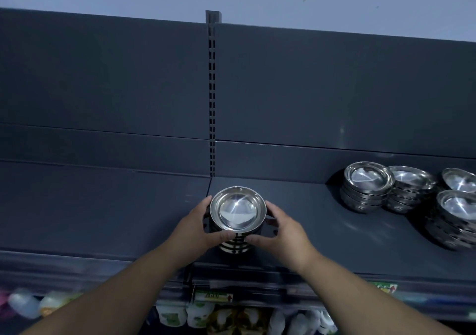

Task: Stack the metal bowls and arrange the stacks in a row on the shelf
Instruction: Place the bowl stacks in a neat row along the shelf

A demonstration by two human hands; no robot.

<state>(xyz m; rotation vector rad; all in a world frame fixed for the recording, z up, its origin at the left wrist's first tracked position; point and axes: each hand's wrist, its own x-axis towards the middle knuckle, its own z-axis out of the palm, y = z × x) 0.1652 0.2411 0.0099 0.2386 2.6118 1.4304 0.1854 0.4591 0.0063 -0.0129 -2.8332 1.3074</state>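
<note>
Hidden or unclear: the lower bowls of the held stack (237, 221) are partly covered by both thumbs and palms, so its bowl count cannot be told exactly — several rims show between the hands; the two rightmost stacks are cut by the frame edge; goods on the lower tier are blurred. Count: five stacks of metal bowls in all, two hands, one upright post. Held stack: stands on the dark grey shelf (322, 231) near its front edge, just right of the seam between two shelf panels, top bowl open upward and shining. Left hand (195, 227): fingers curled round the stack's left side, thumb pressed to its front. Right hand (283, 231): fingers wrapped round the right side, thumb pressed to the front, the two thumbs close together but apart. Other stacks, well apart from the held one, far right of the shelf: back-left stack (367, 186), by the back panel; second stack (409, 189), touching or just beside the first; a third stack (459, 181) at the frame edge, only its top visible; a front stack (453, 218), nearer the shelf edge, leaning slightly, cut off on the right. Surroundings: slotted upright post (212, 97) between the back panels, directly behind the held stack; shelf left of the seam bare; below the front rail, blurred plastic bottles (24, 306) at left and pale pouches (185, 315) at centre — labels unreadable. Nothing stands between the held stack and the right-hand group.
</note>
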